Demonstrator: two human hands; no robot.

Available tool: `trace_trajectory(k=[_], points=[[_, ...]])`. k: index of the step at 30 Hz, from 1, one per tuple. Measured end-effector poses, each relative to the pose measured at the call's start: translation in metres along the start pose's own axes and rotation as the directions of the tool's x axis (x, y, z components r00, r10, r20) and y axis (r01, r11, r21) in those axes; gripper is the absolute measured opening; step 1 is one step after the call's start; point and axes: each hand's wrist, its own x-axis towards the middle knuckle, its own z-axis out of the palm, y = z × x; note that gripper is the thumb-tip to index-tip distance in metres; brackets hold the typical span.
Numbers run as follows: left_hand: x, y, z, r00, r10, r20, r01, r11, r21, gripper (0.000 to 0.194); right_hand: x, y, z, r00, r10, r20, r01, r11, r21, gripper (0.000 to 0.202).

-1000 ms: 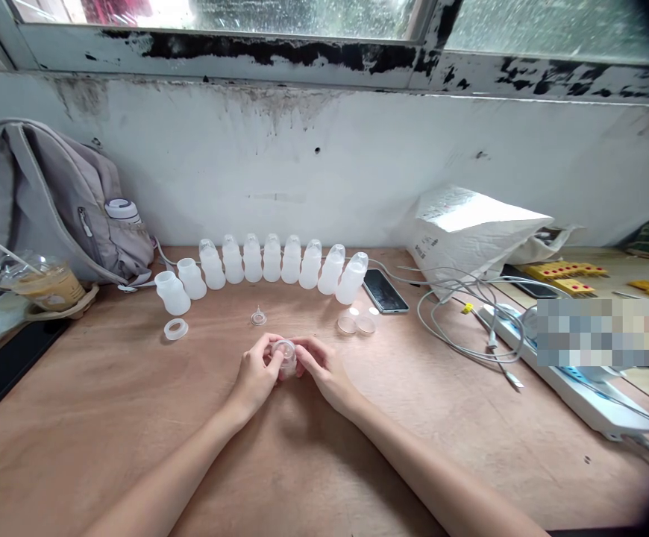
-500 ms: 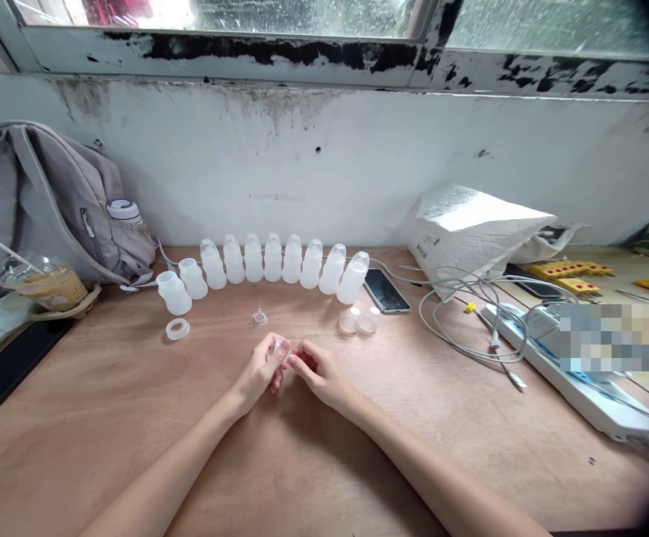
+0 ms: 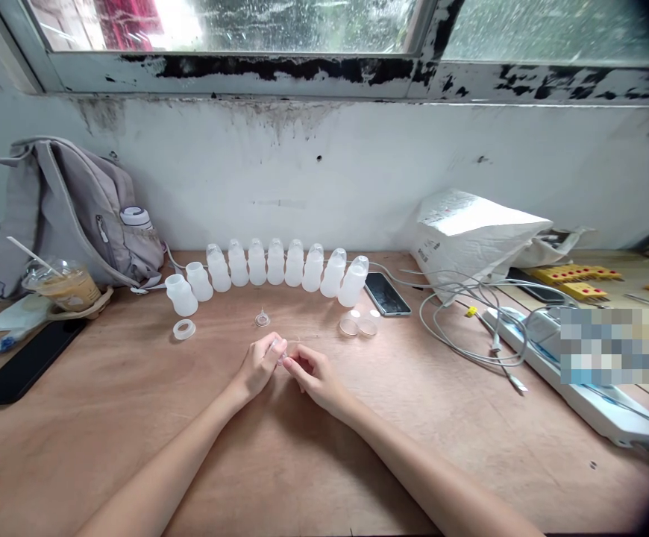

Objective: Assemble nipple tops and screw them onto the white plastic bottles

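Note:
My left hand is closed around a small clear plastic piece, mostly covered by the fingers. Fingertips of my right hand are pinched at the right side of that piece, close against the left hand. Just beyond them a clear bottle nipple stands point up on the table. To the left lies a white screw ring, in front of an open frosted baby bottle and a second open bottle. Two clear domed caps sit on the right.
Several capped baby bottles form an arc at the back of the wooden table. A phone, looped cables, a power strip and a white bag occupy the right. A drink cup, black phone and backpack are left.
The view has tilted up slightly and shifted left. Both hands stay together at the clear piece, with the fingers a little re-set and the left hand's lower fingers now tucked out of sight.

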Motion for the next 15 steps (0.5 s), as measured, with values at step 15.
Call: trace_trajectory(k=[15], points=[[0.077, 0.008, -0.126, 0.816, 0.11, -0.568, 0.324, 0.726, 0.606, 0.066, 0.016, 0.019, -0.021, 0.972, 0.119, -0.201, -0.098, 0.989, 0.113, 0.036]])
